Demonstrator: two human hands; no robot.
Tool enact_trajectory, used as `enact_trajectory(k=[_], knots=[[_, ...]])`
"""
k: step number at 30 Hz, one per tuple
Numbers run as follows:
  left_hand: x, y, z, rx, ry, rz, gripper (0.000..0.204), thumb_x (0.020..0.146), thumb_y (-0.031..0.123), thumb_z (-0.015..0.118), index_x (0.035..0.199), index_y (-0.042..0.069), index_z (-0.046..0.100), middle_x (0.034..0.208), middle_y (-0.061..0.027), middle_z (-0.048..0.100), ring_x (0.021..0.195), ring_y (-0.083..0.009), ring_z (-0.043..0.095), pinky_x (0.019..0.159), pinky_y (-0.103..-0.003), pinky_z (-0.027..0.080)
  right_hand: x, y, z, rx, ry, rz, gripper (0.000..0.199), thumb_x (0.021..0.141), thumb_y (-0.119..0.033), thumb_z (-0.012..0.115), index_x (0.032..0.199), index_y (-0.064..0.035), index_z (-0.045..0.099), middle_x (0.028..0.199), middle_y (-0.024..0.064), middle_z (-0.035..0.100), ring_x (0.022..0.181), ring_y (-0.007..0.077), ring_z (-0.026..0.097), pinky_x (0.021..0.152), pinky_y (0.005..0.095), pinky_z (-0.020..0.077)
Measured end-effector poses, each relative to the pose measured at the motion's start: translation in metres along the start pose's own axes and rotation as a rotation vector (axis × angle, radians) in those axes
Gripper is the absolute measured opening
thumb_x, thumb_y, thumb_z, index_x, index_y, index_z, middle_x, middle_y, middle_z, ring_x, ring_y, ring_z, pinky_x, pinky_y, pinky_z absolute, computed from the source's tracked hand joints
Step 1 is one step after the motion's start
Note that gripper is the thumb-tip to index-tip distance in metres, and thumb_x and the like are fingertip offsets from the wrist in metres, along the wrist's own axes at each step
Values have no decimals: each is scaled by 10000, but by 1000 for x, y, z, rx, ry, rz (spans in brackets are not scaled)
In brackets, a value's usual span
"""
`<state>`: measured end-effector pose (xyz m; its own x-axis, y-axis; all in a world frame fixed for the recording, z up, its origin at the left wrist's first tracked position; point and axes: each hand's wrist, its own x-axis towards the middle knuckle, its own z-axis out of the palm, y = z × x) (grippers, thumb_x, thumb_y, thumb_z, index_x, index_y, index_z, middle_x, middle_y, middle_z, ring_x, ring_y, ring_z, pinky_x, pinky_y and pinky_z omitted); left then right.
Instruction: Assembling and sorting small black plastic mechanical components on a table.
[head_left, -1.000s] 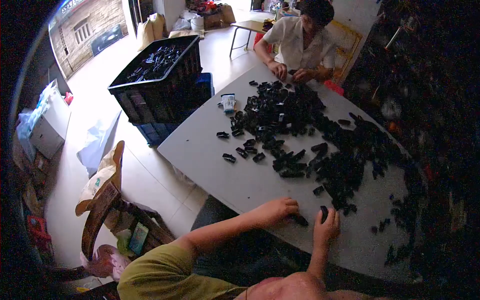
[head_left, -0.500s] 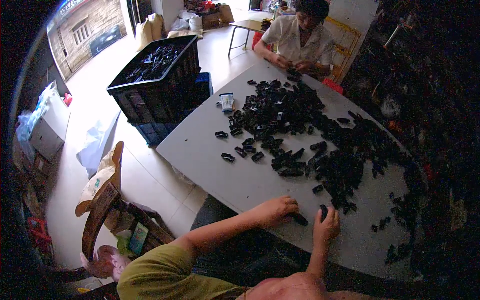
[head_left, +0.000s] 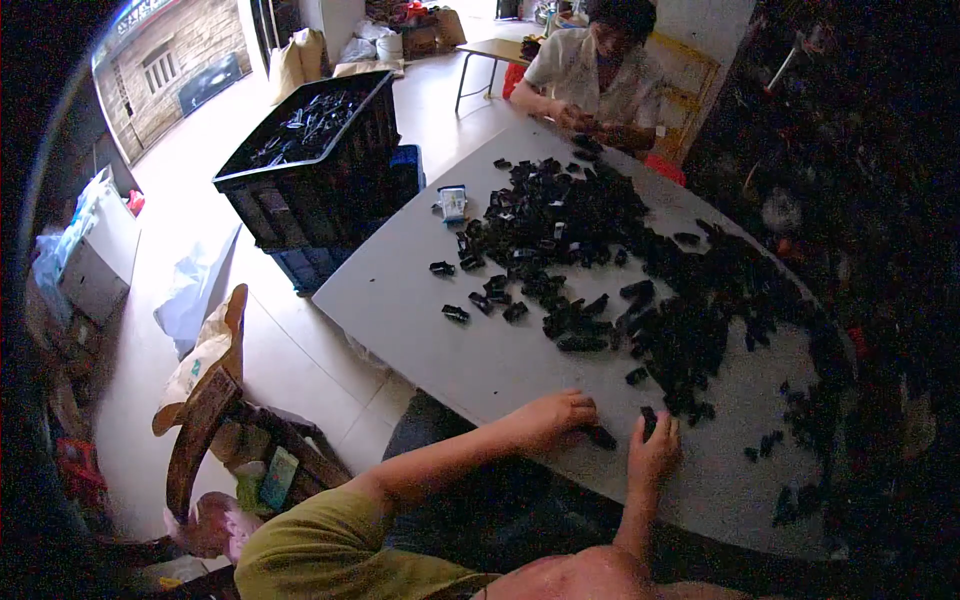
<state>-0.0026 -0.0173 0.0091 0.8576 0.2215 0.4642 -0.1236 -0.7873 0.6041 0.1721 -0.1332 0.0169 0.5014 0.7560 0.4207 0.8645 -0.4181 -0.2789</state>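
Note:
Close to the table's near edge, my left hand (head_left: 560,418) is closed on a long black plastic part (head_left: 601,437), which sticks out past the fingers toward the right. A short way to its right, my right hand (head_left: 655,452) pinches a second black part (head_left: 648,421) between thumb and fingers, tilted up. Both hands rest at the white tabletop (head_left: 400,280). Beyond them spreads a heap of black plastic parts (head_left: 690,340), with smaller pieces (head_left: 560,210) farther back. Fine shapes are too dark to make out.
Across the table a person (head_left: 595,80) handles small pieces. A small white-and-blue packet (head_left: 452,203) lies by the heap. To the left stands a black crate (head_left: 300,190) full of dark parts, stacked on a blue one. A wooden chair (head_left: 205,420) is at my near left.
My hands and the parts in them stay nearly in place. Across the table, the other person's head and hands have shifted slightly.

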Motion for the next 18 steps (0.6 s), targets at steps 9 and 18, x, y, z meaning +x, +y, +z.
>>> enact_trajectory(k=[9,18], knots=[[-25,28,-23,53,-79,-103,240,700,150,632,904,54,552,916,-113,524,890,-323,502,739,-396,446,24,-14,-2,21,-43,-47,253,833,-250,559,956,-32,524,894,131,553,797,291,561,666,386,461],[16,-8,-40,424,336,-321,172,772,168,584,903,61,554,865,-130,540,863,-288,527,738,-366,453,12,-11,-7,10,-61,4,249,817,-245,573,951,-40,525,893,122,553,794,301,567,655,405,460]])
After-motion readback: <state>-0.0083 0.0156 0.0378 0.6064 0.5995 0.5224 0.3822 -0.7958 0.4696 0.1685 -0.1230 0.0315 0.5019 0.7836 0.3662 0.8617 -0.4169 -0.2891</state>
